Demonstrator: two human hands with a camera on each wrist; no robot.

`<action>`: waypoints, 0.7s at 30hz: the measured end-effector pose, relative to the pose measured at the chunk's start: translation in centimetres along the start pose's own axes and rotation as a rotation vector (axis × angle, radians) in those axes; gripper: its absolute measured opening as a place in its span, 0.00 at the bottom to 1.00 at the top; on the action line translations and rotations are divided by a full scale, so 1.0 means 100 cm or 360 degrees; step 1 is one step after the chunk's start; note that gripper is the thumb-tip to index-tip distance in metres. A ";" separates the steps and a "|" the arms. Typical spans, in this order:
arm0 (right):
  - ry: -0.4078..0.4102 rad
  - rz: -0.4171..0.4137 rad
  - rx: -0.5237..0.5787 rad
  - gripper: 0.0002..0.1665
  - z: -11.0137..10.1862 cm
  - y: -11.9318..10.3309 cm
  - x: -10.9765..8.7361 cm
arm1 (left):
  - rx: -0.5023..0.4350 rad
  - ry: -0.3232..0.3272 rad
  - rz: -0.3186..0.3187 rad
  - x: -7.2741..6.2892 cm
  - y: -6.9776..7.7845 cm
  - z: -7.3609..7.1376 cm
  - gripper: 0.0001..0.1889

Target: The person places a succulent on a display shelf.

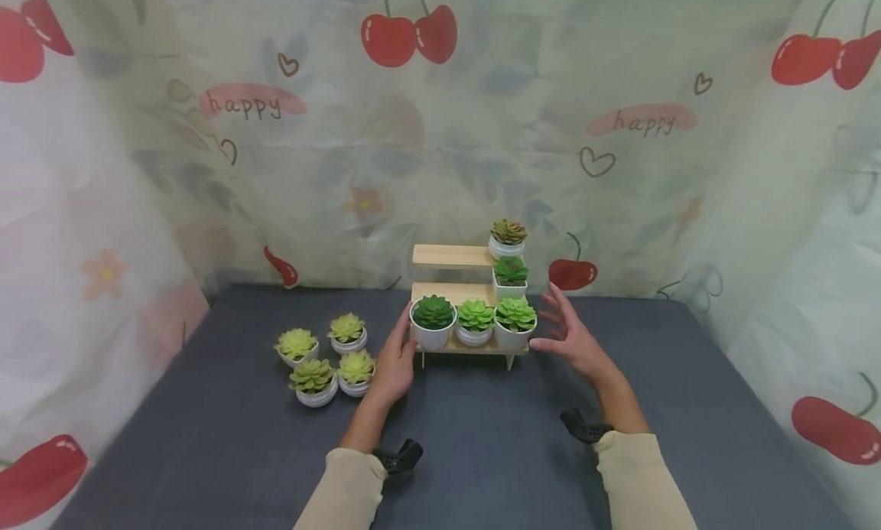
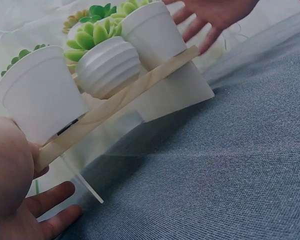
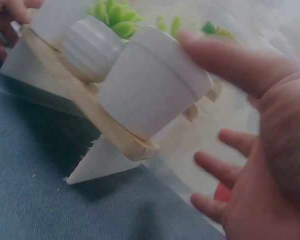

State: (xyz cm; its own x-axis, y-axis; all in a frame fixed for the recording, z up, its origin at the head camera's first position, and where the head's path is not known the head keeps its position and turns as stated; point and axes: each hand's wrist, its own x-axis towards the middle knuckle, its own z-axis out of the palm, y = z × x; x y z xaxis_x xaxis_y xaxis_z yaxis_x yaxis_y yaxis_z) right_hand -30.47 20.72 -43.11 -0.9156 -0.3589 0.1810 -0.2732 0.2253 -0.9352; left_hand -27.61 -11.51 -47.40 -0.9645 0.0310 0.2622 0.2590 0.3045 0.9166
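A tiered wooden plant stand (image 1: 447, 255) with pale supports carries potted artificial succulents. On its front board sit a dark green succulent (image 1: 433, 316), a small light green succulent in a ribbed pot (image 1: 474, 321) and a light green succulent in a smooth white pot (image 1: 515, 322). My left hand (image 1: 394, 368) touches the left end of the front board, beside the dark green one, its lower fingers extended below the board. My right hand (image 1: 577, 346) is spread beside the right-hand pot, thumb tip close to its rim and other fingers apart from the stand.
A square-potted succulent (image 1: 511, 278) and a reddish-green succulent (image 1: 508, 235) stand at the right of the higher tiers. Several yellow-green succulents (image 1: 312, 380) stand left of my left hand on the dark cloth-covered table (image 1: 475, 453). A cherry-printed curtain (image 1: 482, 132) hangs close behind.
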 end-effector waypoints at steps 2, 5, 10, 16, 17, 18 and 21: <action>-0.0088 0.0054 0.0023 0.61 0.001 0.003 0.004 | 0.0007 0.0007 0.0005 0.000 -0.001 -0.001 0.32; -0.0195 0.0085 0.0052 0.63 0.004 0.008 0.008 | 0.0016 0.0014 0.0023 0.000 -0.003 -0.001 0.31; -0.0229 0.0043 0.0033 0.63 0.006 0.015 0.010 | 0.0008 0.0000 0.0043 0.001 -0.004 0.001 0.31; -0.0198 0.0035 -0.0042 0.61 0.009 0.019 0.013 | 0.0001 -0.0007 0.0049 0.000 -0.005 0.001 0.31; -0.0187 0.0029 -0.0059 0.61 0.010 0.019 0.014 | 0.0000 -0.0007 0.0045 0.000 -0.004 0.001 0.31; -0.0178 0.0014 -0.0080 0.61 0.010 0.019 0.015 | -0.0004 -0.0006 0.0046 0.000 -0.004 0.000 0.31; -0.0138 -0.0004 -0.0166 0.60 0.013 0.019 0.016 | -0.0006 -0.0002 0.0059 0.000 -0.004 -0.001 0.32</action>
State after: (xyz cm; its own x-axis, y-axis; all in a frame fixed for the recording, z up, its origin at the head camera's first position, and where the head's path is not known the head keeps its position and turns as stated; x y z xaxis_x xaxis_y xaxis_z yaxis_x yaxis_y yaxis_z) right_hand -32.08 19.44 -44.97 -0.8874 -0.4353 0.1520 -0.3086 0.3159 -0.8972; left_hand -27.76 -11.72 -47.78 -0.9544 0.0431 0.2955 0.2945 0.2997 0.9075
